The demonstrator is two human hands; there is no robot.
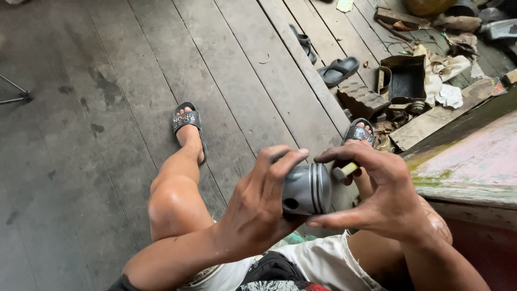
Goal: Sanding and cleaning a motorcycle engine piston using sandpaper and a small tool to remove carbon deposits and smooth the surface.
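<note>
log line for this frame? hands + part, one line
left hand: grips grey piston | right hand: fingertips at piston crown, pinching small yellowish tool | seated, wooden plank floor

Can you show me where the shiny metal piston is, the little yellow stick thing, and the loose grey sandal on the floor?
piston (305, 189), head view, on its grey side wall.
yellow stick (344, 170), head view, on its pale tip.
grey sandal (338, 70), head view, on its strap.

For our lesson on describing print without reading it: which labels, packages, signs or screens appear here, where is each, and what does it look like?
Left sandal: on the plank floor, black strap with pale lettering.
Right sandal: past the right hand, black strap with printed marks.
Paper scrap: top edge, pale, printed.
No screens or signs.
</note>
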